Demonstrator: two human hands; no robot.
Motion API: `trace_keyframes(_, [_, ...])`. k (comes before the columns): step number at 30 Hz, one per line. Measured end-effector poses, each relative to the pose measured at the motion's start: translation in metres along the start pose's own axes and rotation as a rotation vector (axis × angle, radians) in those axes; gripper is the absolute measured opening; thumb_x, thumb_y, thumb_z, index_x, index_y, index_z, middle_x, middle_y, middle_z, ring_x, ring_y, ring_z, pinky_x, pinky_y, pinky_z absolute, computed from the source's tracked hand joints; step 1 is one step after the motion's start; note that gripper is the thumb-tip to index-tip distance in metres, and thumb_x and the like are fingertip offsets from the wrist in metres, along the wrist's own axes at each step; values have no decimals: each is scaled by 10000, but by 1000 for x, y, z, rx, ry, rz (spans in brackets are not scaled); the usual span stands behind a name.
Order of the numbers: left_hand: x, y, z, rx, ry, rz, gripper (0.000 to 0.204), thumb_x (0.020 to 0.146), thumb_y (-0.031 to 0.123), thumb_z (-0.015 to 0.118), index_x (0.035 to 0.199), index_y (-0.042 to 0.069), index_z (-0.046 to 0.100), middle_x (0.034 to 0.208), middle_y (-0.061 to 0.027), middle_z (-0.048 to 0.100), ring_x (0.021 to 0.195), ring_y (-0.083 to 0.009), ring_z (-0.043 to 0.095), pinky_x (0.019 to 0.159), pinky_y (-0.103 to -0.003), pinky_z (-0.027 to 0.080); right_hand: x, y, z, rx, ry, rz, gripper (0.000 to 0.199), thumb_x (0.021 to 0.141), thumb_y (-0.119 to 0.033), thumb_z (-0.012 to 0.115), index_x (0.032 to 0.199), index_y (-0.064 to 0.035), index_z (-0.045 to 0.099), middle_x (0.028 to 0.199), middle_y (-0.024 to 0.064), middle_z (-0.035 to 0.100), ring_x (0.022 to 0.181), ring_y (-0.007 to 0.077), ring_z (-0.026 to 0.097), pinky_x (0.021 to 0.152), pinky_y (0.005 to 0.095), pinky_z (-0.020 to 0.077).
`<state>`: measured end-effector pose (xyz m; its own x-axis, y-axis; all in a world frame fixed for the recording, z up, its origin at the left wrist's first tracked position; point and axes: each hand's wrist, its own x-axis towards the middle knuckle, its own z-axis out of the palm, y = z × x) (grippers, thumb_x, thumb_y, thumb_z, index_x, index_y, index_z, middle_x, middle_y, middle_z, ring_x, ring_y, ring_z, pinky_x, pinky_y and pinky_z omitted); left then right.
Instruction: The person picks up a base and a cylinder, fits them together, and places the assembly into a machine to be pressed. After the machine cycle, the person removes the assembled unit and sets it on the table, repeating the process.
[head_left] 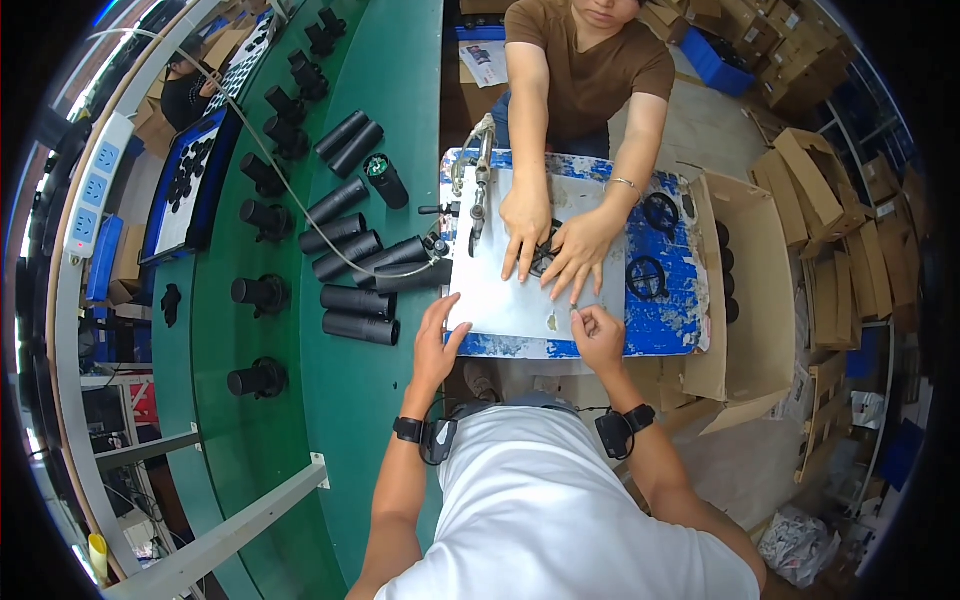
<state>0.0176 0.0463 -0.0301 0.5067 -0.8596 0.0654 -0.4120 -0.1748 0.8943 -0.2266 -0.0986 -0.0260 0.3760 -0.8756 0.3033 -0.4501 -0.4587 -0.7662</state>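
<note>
My left hand (pixel 436 342) rests at the left edge of a pale flat sheet (pixel 500 312), thumb and fingers apart, with nothing in it. My right hand (pixel 599 338) is by the sheet's near edge, fingers curled in a pinch; what they hold, if anything, is hidden. Across from me, a co-worker's two hands (pixel 575 245) press down on a black spoked ring (pixel 545 258) on the sheet and partly cover it. The sheet lies on a worn blue-and-white board (pixel 672 325). Two more black spoked rings (pixel 648 278) lie on the board's right side.
A metal clamp-like fixture (pixel 480 195) stands at the board's far left. Several black tubes (pixel 345 232) and black capped parts (pixel 258 294) sit on the green bench (pixel 335 395). An open cardboard box (pixel 760 300) adjoins the board's right. A thin hose (pixel 290 185) crosses the bench.
</note>
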Motion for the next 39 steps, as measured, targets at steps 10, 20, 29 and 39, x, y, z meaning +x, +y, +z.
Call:
trace_keyframes(10, [-2, -3, 0, 21, -11, 3, 462, 878, 171, 661, 1317, 92, 542, 1315, -154, 525, 1168, -295, 541, 915, -345, 466, -1, -1, 0, -10, 8, -17, 170, 820, -82, 700, 700, -26, 593, 511, 32, 530, 435, 86, 474, 443, 247, 359])
trace_keyframes(20, [-2, -3, -1, 14, -11, 5, 463, 890, 185, 651, 1333, 110, 539, 1339, -131, 511, 1152, -257, 552, 844, -326, 506, 0, -3, 0, -7, 5, -23, 161, 819, -85, 696, 706, -27, 597, 522, 42, 537, 433, 105, 481, 445, 258, 363])
trace_keyframes(29, [-2, -3, -1, 18, -6, 2, 450, 890, 167, 650, 1325, 110, 546, 1340, -128, 511, 1152, -249, 553, 840, -324, 506, 0, -3, 0, -18, 2, -20, 160, 815, -86, 694, 705, -27, 594, 523, 48, 538, 434, 115, 484, 446, 264, 366])
trace_keyframes(39, [5, 20, 9, 410, 219, 367, 340, 838, 97, 653, 1171, 50, 604, 1201, -139, 586, 982, -326, 617, 810, -381, 513, 24, -3, -5, -171, -255, 148, 246, 828, -250, 694, 741, -29, 630, 590, 109, 622, 522, 223, 612, 507, 332, 461])
